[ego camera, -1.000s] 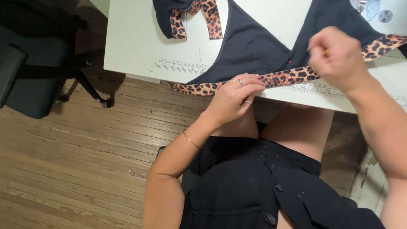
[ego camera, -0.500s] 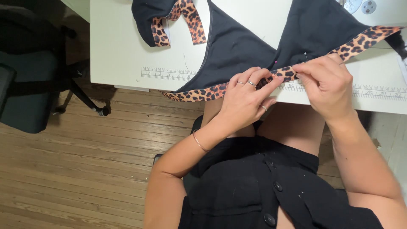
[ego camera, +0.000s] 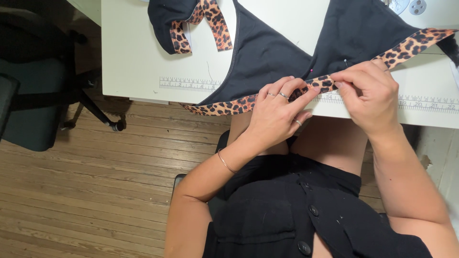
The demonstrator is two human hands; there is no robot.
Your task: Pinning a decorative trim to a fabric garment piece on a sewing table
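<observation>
A black fabric piece [ego camera: 267, 48] lies on the white table [ego camera: 134, 52], edged with a leopard-print trim [ego camera: 229, 106] along the table's front edge. My left hand [ego camera: 277, 112] pinches the trim with its fingertips, rings on several fingers. Just to its right, my right hand [ego camera: 370, 93] also grips the trim, thumb and fingers closed on it. A pin with a pink head [ego camera: 312, 72] and another with a pale head [ego camera: 345, 60] stick in the fabric between and above the hands.
A printed ruler strip [ego camera: 191, 84] runs along the table's front edge. A second black piece with leopard straps [ego camera: 191, 24] lies at the back left. A dark office chair [ego camera: 33, 95] stands on the wooden floor [ego camera: 86, 200] at left. A sewing machine part [ego camera: 411, 5] shows top right.
My right hand has come down and left along the trim to meet my left hand. Both now pinch the trim close together near the pins. The view has shifted slightly.
</observation>
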